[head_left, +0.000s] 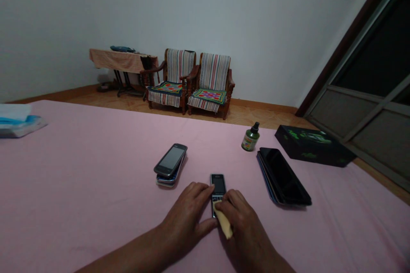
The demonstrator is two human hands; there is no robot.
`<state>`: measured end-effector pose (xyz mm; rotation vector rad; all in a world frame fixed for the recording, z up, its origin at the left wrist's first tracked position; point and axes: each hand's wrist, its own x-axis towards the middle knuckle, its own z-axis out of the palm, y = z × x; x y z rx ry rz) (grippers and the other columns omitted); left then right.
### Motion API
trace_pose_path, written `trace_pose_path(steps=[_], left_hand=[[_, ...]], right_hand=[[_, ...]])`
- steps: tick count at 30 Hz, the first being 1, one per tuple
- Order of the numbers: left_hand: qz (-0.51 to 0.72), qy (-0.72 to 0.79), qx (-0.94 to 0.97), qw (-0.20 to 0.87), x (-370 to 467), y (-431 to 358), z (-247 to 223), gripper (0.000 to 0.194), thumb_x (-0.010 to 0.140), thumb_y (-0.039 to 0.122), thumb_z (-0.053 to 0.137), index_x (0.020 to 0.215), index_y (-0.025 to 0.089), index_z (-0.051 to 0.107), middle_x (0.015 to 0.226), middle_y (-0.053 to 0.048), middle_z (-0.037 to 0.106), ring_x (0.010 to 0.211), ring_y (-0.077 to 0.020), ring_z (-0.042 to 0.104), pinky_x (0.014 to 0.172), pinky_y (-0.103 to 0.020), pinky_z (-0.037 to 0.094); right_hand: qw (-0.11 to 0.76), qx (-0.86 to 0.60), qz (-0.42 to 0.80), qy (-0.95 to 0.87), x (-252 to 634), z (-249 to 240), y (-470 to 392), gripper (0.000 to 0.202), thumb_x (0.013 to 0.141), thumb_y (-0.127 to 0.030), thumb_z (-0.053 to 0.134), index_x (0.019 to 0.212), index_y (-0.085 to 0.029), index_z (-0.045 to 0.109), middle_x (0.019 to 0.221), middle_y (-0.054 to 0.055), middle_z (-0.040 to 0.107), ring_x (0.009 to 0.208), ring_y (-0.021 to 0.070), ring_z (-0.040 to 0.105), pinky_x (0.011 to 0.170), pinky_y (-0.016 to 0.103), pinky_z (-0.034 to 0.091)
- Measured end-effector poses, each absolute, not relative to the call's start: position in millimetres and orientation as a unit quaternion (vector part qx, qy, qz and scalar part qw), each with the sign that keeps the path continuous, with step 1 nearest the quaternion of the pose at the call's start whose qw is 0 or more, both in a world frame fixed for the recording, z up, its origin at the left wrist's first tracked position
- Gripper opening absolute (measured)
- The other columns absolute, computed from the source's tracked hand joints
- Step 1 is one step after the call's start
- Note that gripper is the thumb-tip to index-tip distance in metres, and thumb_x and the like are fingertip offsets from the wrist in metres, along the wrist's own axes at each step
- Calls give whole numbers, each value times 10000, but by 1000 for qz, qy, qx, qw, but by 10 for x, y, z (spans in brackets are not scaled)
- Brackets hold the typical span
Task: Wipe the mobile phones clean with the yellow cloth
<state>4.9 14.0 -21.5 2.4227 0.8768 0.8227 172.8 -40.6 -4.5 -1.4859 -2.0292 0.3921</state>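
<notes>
The pink-covered table (pixel 96 166) filled most of my head view, its bare middle giving both hands room. My left hand (pixel 187 211) was spread fairly wide, fingertips at the left edge of the keypad phone (pixel 218 184) and thumb near its lower end; I judged this was bracing, to stop the phone sliding. My right hand (pixel 241 217) was closed in a pinch on a folded yellow cloth (pixel 225 224), pressing it to the keys. At the right, I saw dark tablets (pixel 283 177) stacked flat, probably to save room. At the left, a smaller phone stack (pixel 171 160) lay slightly askew, near the hands but clear of them. The keypad phone lay flat between my hands, screen up and its upper end pointing away from me, likely so its face could be reached.

As for containers, the black box (pixel 315 145) looked closed, and I couldn't tell what it held. The packet (pixel 21 126) at the far left showed something white and blue. Behind the tablets stood a green spray bottle (pixel 250 140), upright; I couldn't make out its fill level.
</notes>
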Motion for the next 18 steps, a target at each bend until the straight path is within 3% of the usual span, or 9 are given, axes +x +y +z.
trace_pose_path(steps=[9,18], left_hand=[[290,315,876,223,40,140,-219,701,755,189,817,1337,229,430,1223,-113,564,1096,-285,538,946,-478,483],[286,320,874,229,24,134,-219,756,725,150,834,1345,251,412,1238,-99,556,1111,-283,530,963,-483,470]], right_hand=[[297,-560,140,-760,1778,-30,-434,347,718,133,552,873,-157,664,908,88,613,865,244,559,721,362,475],[288,-579,149,-748,1814,-13,-446,365,710,137,537,872,-160,673,901,84,602,870,252,562,731,372,474]])
